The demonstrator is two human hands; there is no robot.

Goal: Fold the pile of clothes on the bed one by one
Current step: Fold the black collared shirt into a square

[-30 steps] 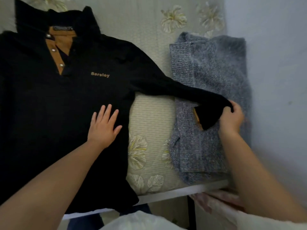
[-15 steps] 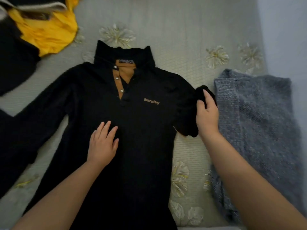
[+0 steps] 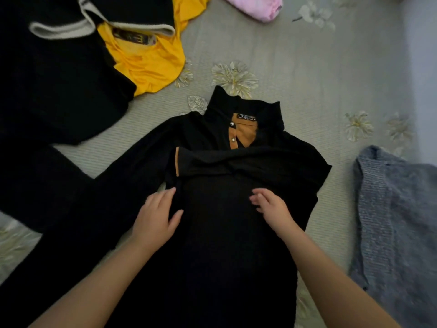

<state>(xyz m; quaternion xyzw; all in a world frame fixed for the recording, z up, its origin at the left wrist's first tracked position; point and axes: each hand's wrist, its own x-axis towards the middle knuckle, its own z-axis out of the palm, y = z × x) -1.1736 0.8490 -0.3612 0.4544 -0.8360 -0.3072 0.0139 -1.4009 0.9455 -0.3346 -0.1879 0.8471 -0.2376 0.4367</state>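
A black long-sleeved shirt (image 3: 220,233) with a tan placket lies face up on the bed in the middle of the head view. Its right sleeve (image 3: 224,163) is folded flat across the chest, the tan-lined cuff pointing left. The other sleeve stretches out toward the lower left. My left hand (image 3: 156,216) rests flat on the shirt just below the cuff, fingers straight. My right hand (image 3: 272,207) hovers over or touches the chest below the folded sleeve, its fingers loosely bent and holding nothing.
A folded grey knit sweater (image 3: 397,228) lies at the right. A yellow garment (image 3: 146,60) and black clothes (image 3: 54,74) are piled at the upper left, a pink item (image 3: 255,5) at the top. The floral bed sheet (image 3: 295,67) shows between them.
My right hand carried the sleeve from over the grey sweater across the chest, laid it there and let go. My left hand slid slightly left. The view tilted up the bed.
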